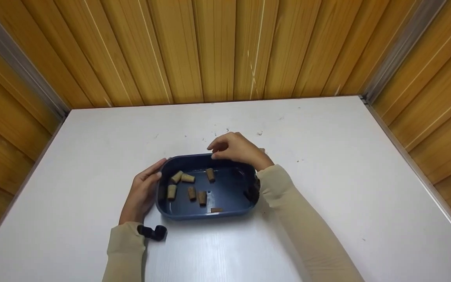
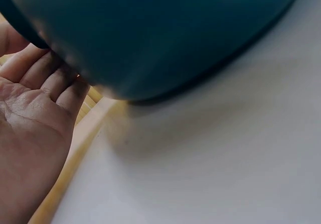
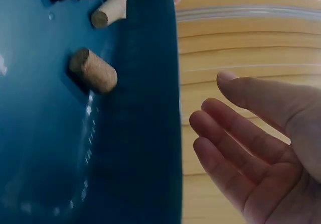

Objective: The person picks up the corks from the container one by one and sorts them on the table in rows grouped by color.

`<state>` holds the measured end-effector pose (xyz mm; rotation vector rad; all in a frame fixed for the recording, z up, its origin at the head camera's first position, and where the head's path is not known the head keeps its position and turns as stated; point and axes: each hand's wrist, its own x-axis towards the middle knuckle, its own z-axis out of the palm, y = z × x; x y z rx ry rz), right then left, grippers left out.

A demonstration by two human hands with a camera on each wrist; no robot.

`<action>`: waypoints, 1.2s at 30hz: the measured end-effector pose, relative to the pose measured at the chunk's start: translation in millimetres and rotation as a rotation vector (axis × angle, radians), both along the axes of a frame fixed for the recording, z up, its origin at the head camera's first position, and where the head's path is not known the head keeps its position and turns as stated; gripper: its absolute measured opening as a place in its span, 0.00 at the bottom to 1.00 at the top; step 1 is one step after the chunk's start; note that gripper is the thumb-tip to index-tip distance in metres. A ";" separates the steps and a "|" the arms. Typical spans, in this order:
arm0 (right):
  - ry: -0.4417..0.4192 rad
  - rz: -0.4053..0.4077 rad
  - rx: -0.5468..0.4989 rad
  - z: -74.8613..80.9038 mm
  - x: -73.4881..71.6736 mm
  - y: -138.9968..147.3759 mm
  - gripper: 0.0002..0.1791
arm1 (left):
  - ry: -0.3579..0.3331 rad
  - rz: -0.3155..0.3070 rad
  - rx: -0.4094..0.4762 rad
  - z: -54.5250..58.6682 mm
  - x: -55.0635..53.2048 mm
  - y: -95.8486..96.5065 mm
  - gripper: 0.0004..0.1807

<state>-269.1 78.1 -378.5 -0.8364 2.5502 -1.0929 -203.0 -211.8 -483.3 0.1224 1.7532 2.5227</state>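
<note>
A dark blue plastic tub (image 1: 208,216) with rounded corners holds several tapered cork stoppers (image 1: 172,192), some pale and some brown. Most lie in its left half; a single brown cork (image 3: 94,71) lies by the far wall. At the tub's left end, my left hand (image 1: 144,192) grips the wall, thumb at the rim and fingers (image 2: 37,71) against the outside. My right hand (image 1: 239,149) hovers at the far rim with loosely bent fingers. Nothing lies between its thumb and fingers in the right wrist view, where it appears just outside the wall.
The white table (image 1: 327,156) carries small crumbs (image 1: 259,133) beyond the tub. Wood-patterned panels (image 1: 217,51) rise behind the table and along both sides. A black device (image 1: 155,232) sits at the left wrist; something dark (image 1: 253,192) shows by the tub's right end.
</note>
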 end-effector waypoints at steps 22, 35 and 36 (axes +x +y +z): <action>-0.118 0.118 0.077 -30.3 3.6 -58.1 0.17 | -0.004 -0.016 0.070 0.1 1.2 -0.7 0.25; -0.110 0.149 0.119 -39.1 8.6 -71.0 0.16 | -0.001 -0.011 0.063 -0.8 1.3 -0.4 0.25; -0.111 0.150 0.116 -40.1 8.9 -71.6 0.16 | 0.001 -0.013 0.064 -0.9 1.4 -0.5 0.25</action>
